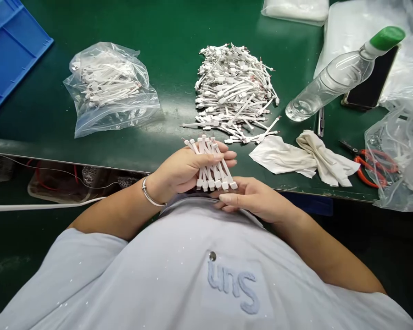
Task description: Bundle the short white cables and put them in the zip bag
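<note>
My left hand (189,167) is closed around a fanned bundle of short white cables (209,172), its thumb lying across them. Small white connectors line the bundle's lower ends, just in front of my shirt. My right hand (251,197) is close beside those ends, fingers loosely curled and thumb apart from the forefinger. Its forefinger reaches the lowest connector at the right; whether it presses on it I cannot tell. I see nothing held in that hand. Beyond both hands, a large pile of similar white cables (232,87) lies loose on the green table (172,27).
A clear zip bag of white cables (110,87) lies left, near a blue crate (13,50). On the right are a green-capped bottle (333,82), a phone (370,82), a pen (320,123), white cloths (306,158), red-handled cutters (368,167) and plastic bags (399,160).
</note>
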The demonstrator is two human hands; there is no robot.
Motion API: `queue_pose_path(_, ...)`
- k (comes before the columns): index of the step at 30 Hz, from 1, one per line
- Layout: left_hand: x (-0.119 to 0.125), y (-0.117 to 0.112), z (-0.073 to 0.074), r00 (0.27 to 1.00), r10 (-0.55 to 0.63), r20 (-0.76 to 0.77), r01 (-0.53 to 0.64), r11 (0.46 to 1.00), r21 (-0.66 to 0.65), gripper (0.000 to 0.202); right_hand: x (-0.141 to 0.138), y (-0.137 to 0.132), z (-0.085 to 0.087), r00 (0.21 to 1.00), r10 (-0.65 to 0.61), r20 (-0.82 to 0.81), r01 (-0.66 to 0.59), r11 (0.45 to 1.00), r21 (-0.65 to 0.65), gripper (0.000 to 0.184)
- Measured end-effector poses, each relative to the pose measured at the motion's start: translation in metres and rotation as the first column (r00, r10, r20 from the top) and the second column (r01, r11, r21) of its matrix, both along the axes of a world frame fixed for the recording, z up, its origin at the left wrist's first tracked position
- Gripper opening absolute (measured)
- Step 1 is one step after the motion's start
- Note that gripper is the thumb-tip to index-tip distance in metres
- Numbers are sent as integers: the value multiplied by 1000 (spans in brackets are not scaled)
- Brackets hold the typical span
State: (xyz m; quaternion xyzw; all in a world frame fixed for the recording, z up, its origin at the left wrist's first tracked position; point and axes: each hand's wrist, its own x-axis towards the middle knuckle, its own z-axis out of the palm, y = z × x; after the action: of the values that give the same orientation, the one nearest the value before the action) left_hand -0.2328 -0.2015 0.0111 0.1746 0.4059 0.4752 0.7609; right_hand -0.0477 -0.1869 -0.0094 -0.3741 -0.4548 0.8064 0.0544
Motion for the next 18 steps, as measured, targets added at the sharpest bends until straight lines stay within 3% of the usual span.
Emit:
queue_pose_path(3, -5, 3, 3, 999, 43, 3, -43, 999, -13, 16, 5, 1, 3, 994, -96, 55, 86, 982, 166, 29)
queue_pose_path(6, -6, 4, 1, 998, 60, 5, -60, 997, -57, 19, 5, -1, 3, 989, -133, 68, 112, 962, 251, 33)
queue_pose_path(13, -12, 4, -8, 995, 36, 97, -24, 991, -131, 19, 4, 1, 0, 981, -184, 57, 163, 950, 267, 43)
queue_pose_path(18, -14, 0, -9, 989, 42, 139, -22, 990, -143, 18, 3, -3, -8, 924, -382, -2, 371, 896, 243, 44)
